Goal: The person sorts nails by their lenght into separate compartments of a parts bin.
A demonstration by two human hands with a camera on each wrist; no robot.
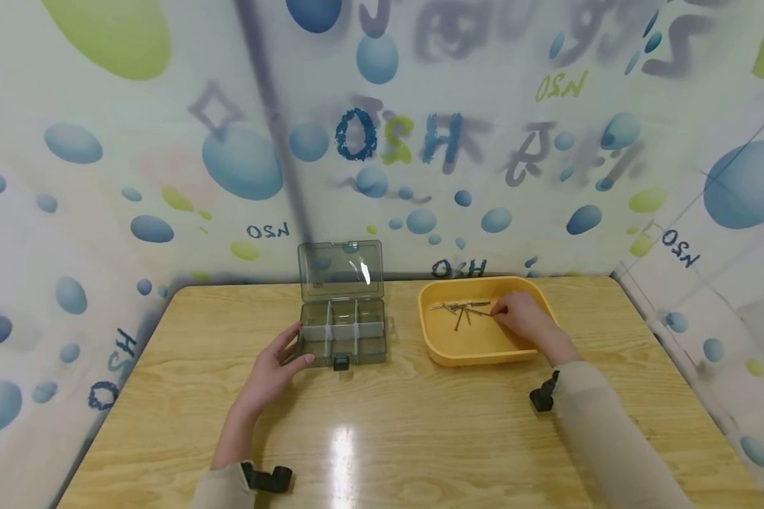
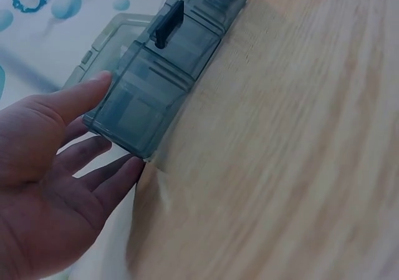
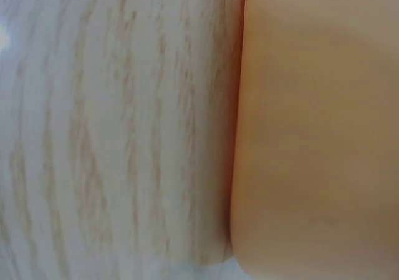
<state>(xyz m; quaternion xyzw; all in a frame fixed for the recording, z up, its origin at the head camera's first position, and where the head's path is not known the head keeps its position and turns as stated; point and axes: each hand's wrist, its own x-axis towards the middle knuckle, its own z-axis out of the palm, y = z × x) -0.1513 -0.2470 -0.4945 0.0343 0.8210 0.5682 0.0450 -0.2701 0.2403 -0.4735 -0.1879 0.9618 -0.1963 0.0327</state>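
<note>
Yellow tray (image 1: 471, 345) | fasteners (image 1: 461, 308) inside | grey box (image 1: 344, 330), lid (image 1: 339, 274) raised | wall (image 1: 331, 180): H, O

The head camera is looking forward and down from up high, seeing the light-brown wooden table (image 1: 414, 452), the white wall with blue spots (image 1: 420, 92), a bare left hand (image 1: 274, 371) and a bare right hand (image 1: 527, 318). The small black left wrist camera (image 1: 281, 479) is looking from close by, past the left hand, at a see-through grey plastic box (image 1: 372, 346). The small black right wrist camera (image 1: 541, 398) is looking from very near at the side of a yellow plastic tray (image 1: 477, 358). The head view is sharing the box and left hand with the left wrist, the tray with the right wrist, and the table with both.
</note>
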